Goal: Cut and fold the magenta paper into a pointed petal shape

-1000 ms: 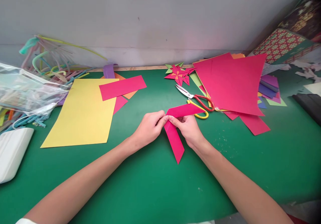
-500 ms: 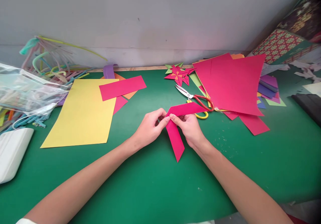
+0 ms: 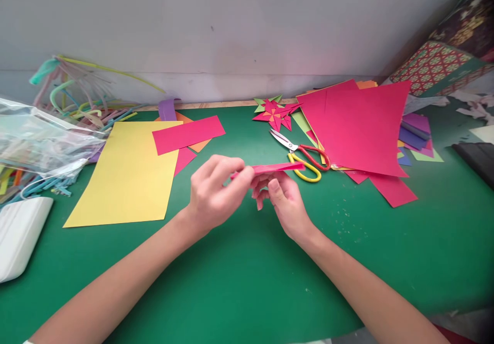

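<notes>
Since a second ago the pink strip [image 3: 276, 168] has come up off the mat [image 3: 239, 282]: earlier it lay folded in a V with one leg pointing toward 6 o'clock, and now it shows nearly edge-on as a thin band, lifted between both hands. The left hand [image 3: 214, 192] has risen and turned too, with its knuckles higher than before.

Head view: the left hand pinches the strip's left end between thumb and fingers. The right hand [image 3: 285, 202] holds the strip from below near its middle, fingers curled up under it. The strip's free end points toward 3 o'clock and stops just short of the scissors [image 3: 304, 156], whose yellow and red handles lie just beyond it.

At 1 to 2 o'clock from the hands a stack of pink sheets [image 3: 358, 128] overhangs other coloured paper, its near edge just beside the scissors. A folded star [image 3: 276, 113] sits at 12 o'clock by the mat's far edge, under the wall. At 10 o'clock lies a yellow sheet [image 3: 127, 174], with a pink rectangle [image 3: 188, 134] across its far right corner. A clear bag [image 3: 38, 141] and a white object [image 3: 19, 233] lie at 9 o'clock, at the left edge.

Bare mat stretches from 4 to 8 o'clock around the forearms and on to the near edge, and open green also lies between the yellow sheet and the hands.
</notes>
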### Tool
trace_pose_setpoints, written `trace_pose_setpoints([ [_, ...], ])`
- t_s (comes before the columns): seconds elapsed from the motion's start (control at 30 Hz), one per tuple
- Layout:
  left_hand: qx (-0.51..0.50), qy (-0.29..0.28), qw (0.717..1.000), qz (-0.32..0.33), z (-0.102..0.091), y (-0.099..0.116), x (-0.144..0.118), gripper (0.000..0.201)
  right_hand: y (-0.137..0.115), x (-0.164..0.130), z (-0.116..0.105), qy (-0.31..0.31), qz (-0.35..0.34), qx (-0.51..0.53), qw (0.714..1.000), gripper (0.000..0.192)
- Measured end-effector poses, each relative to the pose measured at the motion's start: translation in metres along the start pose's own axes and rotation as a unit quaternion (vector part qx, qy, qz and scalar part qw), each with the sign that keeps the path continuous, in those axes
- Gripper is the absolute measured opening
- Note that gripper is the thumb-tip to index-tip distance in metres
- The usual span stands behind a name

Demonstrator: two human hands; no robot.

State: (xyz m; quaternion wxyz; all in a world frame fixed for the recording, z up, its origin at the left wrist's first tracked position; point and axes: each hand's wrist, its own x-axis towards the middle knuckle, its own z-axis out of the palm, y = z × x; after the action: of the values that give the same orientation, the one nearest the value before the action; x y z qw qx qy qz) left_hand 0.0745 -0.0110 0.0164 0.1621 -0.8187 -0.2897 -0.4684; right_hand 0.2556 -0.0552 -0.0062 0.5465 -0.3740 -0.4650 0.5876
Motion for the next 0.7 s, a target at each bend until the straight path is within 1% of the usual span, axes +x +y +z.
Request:
trace_pose_setpoints([
  [0.07,-0.003,-0.002,0.998,0.057,0.003,0.006,-0.008,0.018,0.0,-0.001,0.001,0.016,-0.001,0.037,0.999,0.043],
  [0.1,-0.01,-0.019,0.998,0.062,0.005,0.008,-0.012,0.016,0.0,-0.002,0.001,0.028,0.006,0.041,0.999,0.041],
  [0.13,-0.023,-0.052,0.997,0.051,0.007,0.01,-0.016,0.014,-0.001,-0.001,0.001,0.041,0.018,0.037,0.998,0.038],
  [0.17,-0.044,-0.098,0.994,0.028,0.008,0.011,-0.019,0.012,-0.001,0.0,0.0,0.053,0.031,0.03,0.998,0.036],
  [0.23,-0.095,-0.193,0.976,-0.033,0.01,0.01,-0.023,0.01,0.001,0.002,-0.002,0.081,0.05,0.015,0.995,0.033],
  [0.27,-0.117,-0.227,0.965,-0.06,0.011,0.009,-0.023,0.009,0.002,0.005,-0.003,0.092,0.054,0.009,0.994,0.033],
  [0.3,-0.131,-0.243,0.958,-0.082,0.011,0.008,-0.022,0.009,0.004,0.007,-0.005,0.101,0.055,0.004,0.993,0.033],
  [0.37,-0.131,-0.233,0.957,-0.111,0.011,0.005,-0.017,0.012,0.008,0.012,-0.01,0.107,0.051,-0.012,0.993,0.035],
  [0.43,-0.111,-0.22,0.961,-0.126,0.01,0.003,-0.009,0.016,0.013,0.016,-0.016,0.085,0.054,-0.038,0.994,0.037],
  [0.47,-0.101,-0.228,0.96,-0.129,0.009,0.003,-0.005,0.017,0.015,0.017,-0.018,0.067,0.058,-0.052,0.995,0.037],
  [0.5,-0.095,-0.247,0.955,-0.132,0.009,0.002,-0.002,0.016,0.017,0.018,-0.019,0.053,0.059,-0.062,0.995,0.038],
  [0.57,-0.099,-0.304,0.935,-0.152,0.008,0.001,0.002,0.017,0.018,0.018,-0.02,0.036,0.059,-0.063,0.996,0.037],
  [0.6,-0.11,-0.329,0.922,-0.172,0.008,0.0,0.003,0.019,0.018,0.018,-0.02,0.033,0.06,-0.052,0.996,0.036],
  [0.63,-0.126,-0.344,0.909,-0.2,0.008,-0.001,0.003,0.021,0.017,0.018,-0.019,0.03,0.064,-0.033,0.997,0.035],
  [0.7,-0.167,-0.345,0.884,-0.267,0.008,-0.002,0.003,0.02,0.016,0.018,-0.018,0.02,0.078,0.002,0.997,0.034],
])
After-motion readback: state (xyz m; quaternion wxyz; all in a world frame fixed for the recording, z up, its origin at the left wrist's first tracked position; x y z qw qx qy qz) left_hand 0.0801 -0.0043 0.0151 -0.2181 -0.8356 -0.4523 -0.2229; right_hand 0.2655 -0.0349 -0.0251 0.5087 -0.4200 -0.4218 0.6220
